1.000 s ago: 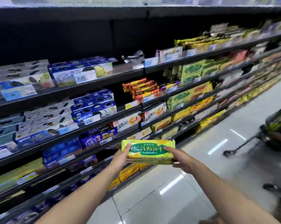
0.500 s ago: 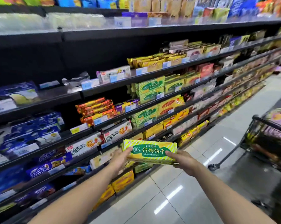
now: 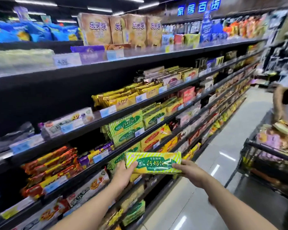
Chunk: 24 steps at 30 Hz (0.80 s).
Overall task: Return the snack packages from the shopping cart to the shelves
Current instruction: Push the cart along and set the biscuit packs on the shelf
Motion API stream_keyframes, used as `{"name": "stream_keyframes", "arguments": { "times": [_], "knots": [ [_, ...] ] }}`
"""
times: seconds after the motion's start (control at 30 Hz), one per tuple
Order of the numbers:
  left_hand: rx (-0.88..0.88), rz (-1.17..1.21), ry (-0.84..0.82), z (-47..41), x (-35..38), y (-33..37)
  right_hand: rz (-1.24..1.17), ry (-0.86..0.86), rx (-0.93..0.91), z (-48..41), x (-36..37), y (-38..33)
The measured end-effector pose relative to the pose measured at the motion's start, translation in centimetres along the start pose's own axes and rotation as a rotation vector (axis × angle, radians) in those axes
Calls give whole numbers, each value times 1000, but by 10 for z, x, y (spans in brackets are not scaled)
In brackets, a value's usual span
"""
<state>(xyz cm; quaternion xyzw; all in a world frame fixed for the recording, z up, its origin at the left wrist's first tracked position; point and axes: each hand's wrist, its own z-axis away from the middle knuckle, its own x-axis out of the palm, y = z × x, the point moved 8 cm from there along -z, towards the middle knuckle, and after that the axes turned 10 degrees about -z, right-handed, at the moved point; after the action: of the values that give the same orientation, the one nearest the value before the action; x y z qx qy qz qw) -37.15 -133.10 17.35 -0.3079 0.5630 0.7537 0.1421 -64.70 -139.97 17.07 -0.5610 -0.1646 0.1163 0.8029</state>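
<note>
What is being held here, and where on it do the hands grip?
A green-and-yellow biscuit package, held level: left hand at its left end, right hand at its right end.

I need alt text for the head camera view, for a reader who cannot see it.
Two bare hands, left hand and right hand, hold a green and yellow biscuit package by its ends before stocked store shelves. Matching green packages sit on a shelf above it, and a shopping cart with snacks stands at the right.

Yellow-green striped biscuit pkg [image 3: 154, 162] w/ green label is lying level, long side across, in front of the shelves [image 3: 140, 133]. Matching pkgs [image 3: 125, 128] are sitting stacked on a shelf above. Shopping cart [image 3: 270, 156] w/ more snacks is standing at right.
</note>
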Motion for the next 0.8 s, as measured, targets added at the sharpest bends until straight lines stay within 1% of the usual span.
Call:
{"name": "stream_keyframes", "arguments": {
  "times": [0.07,0.1,0.13,0.2,0.3,0.43,0.57,0.67,0.77,0.8],
  "knots": [
    [32,-28,32,-29,1,22,13,-8,-42,-22,-16,-20],
    [41,8,48,-44,4,30,14,-11,-71,-33,-25,-30],
    [76,35,48,-55,7,41,15,-6,-103,-42,-33,-40],
    [132,3,38,-77,16,62,11,0,-163,-60,-50,-61],
    [165,-20,42,-110,32,76,25,19,-188,-82,-77,-83],
    [101,-60,74,-160,55,79,53,4,-188,-117,-109,-101],
    [85,-63,118,-179,68,105,81,-57,-197,-161,-138,-115],
    [104,-87,221,-193,78,127,165,-129,-222,-198,-163,-126],
    [55,-87,313,-204,95,146,266,-196,-251,-231,-186,-142],
    [26,-76,344,-206,103,152,308,-211,-287,-240,-194,-150]
  ]
}}
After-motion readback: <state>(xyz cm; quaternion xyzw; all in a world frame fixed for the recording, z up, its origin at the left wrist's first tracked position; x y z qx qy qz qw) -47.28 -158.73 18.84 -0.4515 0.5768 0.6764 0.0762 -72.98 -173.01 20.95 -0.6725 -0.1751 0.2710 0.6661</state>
